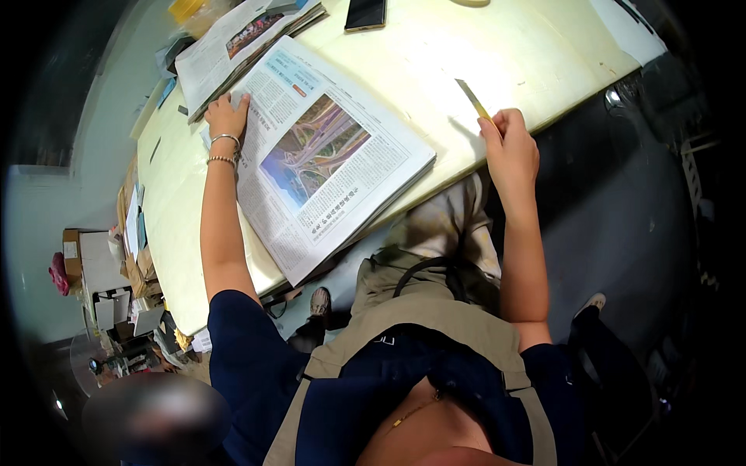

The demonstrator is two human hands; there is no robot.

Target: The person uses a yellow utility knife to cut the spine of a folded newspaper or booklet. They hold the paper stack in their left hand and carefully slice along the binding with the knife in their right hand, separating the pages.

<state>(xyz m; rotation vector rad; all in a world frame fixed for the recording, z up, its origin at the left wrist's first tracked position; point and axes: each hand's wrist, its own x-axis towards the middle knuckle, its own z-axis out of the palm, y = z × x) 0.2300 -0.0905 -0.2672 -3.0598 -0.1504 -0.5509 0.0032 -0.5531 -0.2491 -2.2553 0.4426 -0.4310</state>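
Note:
A stack of newspapers (373,182) lies slanted on the pale table, its top sheet printed with a large colour photo of road interchanges. My left hand (225,120), bracelets at its wrist, rests at the upper left edge of this stack. Its fingers are apart and its thumb lies on the paper. Over the table's near right edge, my right hand (510,151) is closed around a yellow utility knife (472,99). The blade is out and points up and left, apart from the newspapers.
Another newspaper pile (214,58) lies beyond my left hand. A phone (365,14) sits at the far side of the table (175,248). Boxes and papers (128,287) crowd the left. A blurred person (155,415) is at lower left; another person's shoe (594,301) shows at right.

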